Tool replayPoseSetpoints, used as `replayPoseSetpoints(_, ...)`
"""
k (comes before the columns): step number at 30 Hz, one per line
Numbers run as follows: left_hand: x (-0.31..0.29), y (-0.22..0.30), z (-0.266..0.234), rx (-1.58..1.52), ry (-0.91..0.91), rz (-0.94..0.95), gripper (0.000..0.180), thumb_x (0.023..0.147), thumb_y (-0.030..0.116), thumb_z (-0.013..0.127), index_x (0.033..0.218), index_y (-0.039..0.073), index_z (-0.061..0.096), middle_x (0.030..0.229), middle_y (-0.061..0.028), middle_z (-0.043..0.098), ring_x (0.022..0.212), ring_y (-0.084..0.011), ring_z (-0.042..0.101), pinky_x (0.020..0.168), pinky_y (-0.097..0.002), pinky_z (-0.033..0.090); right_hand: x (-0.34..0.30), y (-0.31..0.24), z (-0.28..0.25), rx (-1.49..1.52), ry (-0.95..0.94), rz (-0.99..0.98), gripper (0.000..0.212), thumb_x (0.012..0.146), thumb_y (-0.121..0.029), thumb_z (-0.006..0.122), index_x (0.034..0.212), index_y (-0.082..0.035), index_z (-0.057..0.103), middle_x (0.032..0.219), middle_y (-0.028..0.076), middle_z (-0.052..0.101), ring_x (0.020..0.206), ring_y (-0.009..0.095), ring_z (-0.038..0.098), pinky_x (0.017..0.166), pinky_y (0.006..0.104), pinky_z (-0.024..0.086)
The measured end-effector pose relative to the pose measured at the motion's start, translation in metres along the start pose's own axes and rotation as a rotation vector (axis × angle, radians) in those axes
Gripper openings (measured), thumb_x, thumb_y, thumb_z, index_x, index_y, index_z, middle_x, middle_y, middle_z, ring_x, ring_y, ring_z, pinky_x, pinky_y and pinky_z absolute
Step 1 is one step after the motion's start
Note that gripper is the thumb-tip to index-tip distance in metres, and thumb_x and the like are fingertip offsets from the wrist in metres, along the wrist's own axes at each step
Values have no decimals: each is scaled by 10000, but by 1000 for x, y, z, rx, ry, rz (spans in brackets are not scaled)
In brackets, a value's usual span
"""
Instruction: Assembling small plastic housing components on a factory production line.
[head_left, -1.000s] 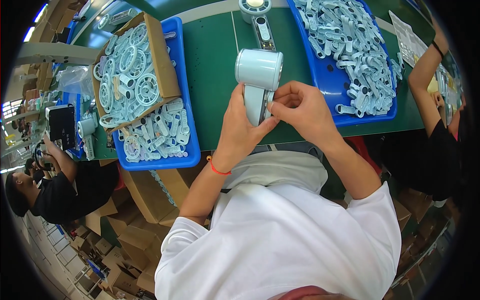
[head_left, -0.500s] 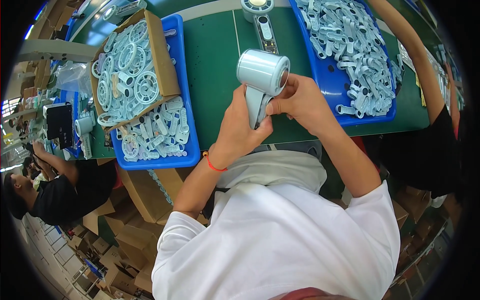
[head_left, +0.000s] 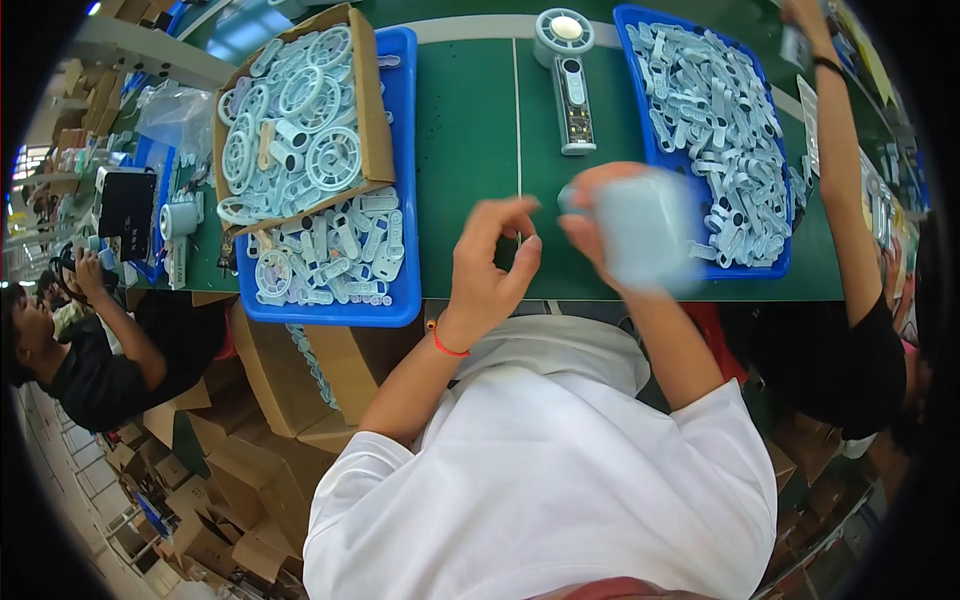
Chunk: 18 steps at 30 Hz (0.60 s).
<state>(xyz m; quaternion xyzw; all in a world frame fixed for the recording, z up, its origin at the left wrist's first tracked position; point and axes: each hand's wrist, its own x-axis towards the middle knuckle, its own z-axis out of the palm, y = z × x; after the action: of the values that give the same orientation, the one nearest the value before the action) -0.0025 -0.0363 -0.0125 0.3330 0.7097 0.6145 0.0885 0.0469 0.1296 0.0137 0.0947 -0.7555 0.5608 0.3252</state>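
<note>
One blurred device, right hand partly hidden

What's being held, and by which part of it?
Right hand: light-blue device, seemingly by its handle; motion blur hides the exact hold. Left hand: nothing.

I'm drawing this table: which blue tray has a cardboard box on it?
The left blue tray: a cardboard box sits on it, while the right blue tray has loose pale parts but no box.
</note>
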Motion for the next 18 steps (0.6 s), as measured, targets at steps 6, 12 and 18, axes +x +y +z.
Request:
replayPoseSetpoints(6, -25, 12, 0, 92, 226, 246, 184, 724, -38, 597, 888, 41, 620, 661, -57, 542, 573, -203, 526, 553, -303, 423, -2, 6, 5, -289, -25, 95, 379, 757, -96, 711, 1064, -35, 498, 828, 91, 560, 713, 207, 537, 624, 304, 455)
replayPoseSetpoints(12, 6, 43, -12, 762, 7, 371, 516, 624, 220, 761, 1088, 96, 574, 1056, -51, 544, 1005, -283, 483, 861, -441, 357, -1, -13, 20, -846, -523, 56, 640, 566, -106, 742, 1148, -40, 484, 1068, 96, 523, 1038, 273, 479, 857, 368, 395)
replayPoseSetpoints(18, 17, 35, -14, 945, -150, 267, 576, 610, 276, 760, 1132, 109, 583, 1108, -33, 552, 1072, -284, 450, 866, -415, 352, -17, -12, -6, -574, -451, 229, 607, 657, -31, 694, 1228, -59, 489, 1167, 107, 525, 1098, 291, 470, 929, 400, 349)
